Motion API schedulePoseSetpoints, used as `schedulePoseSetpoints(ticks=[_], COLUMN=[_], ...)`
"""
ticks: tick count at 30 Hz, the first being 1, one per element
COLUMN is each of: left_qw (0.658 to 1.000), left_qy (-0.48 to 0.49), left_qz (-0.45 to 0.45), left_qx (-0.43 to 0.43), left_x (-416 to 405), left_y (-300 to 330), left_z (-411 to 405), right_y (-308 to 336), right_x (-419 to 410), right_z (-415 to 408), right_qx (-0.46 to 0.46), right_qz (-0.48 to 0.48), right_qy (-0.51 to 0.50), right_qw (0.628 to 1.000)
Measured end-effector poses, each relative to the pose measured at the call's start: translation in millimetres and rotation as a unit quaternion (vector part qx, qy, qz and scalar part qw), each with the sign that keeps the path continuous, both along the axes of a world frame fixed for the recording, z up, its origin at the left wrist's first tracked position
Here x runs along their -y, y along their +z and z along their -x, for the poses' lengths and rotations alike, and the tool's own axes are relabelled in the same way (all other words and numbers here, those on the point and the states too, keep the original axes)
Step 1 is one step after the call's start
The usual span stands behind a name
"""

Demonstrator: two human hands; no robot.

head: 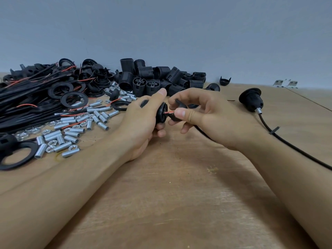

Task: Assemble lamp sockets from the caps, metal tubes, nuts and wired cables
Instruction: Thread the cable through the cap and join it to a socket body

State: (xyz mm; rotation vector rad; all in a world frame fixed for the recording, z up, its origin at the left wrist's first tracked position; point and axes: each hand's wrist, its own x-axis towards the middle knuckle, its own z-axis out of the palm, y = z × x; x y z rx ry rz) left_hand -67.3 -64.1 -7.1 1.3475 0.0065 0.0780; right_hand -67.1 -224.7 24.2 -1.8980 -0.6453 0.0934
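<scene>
My left hand (143, 121) grips a black threaded socket body (161, 113) above the wooden table, its end facing right. My right hand (201, 114) pinches a black cap (179, 105) and the end of a black cable, whose red and black wires (168, 113) run into the socket body. The cable (203, 133) trails down under my right hand. Loose metal tubes (71, 133) and nuts (51, 149) lie scattered at the left. Black socket bodies (152, 78) are heaped at the back.
A bundle of black cables with red wires (27, 97) and black rings (74, 99) fills the far left. A finished socket (251, 99) with its cable (291, 146) lies at the right. A lone cap (225, 80) and metal brackets (285, 83) sit by the wall.
</scene>
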Motion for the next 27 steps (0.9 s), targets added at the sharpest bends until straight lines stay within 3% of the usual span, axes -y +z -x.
schedulePoseSetpoints(ticks=[7,17,27], left_qw=[1.0,1.0,1.0], left_qy=[-0.005,-0.008,-0.018], left_qz=[0.006,-0.015,-0.019], left_qx=[-0.004,0.006,-0.005], left_x=[-0.3,1.5,1.2], left_y=[-0.1,-0.6,0.7], left_z=[-1.2,1.0,1.8], right_y=[-4.2,-4.3,-4.8], right_x=[-1.1,-3.0,-3.7], right_z=[0.6,-5.2,-5.8], right_qx=[-0.038,-0.093,-0.107], right_qz=[-0.013,-0.114,-0.122], right_qy=[0.024,0.005,0.007], right_qw=[0.999,0.989,0.987])
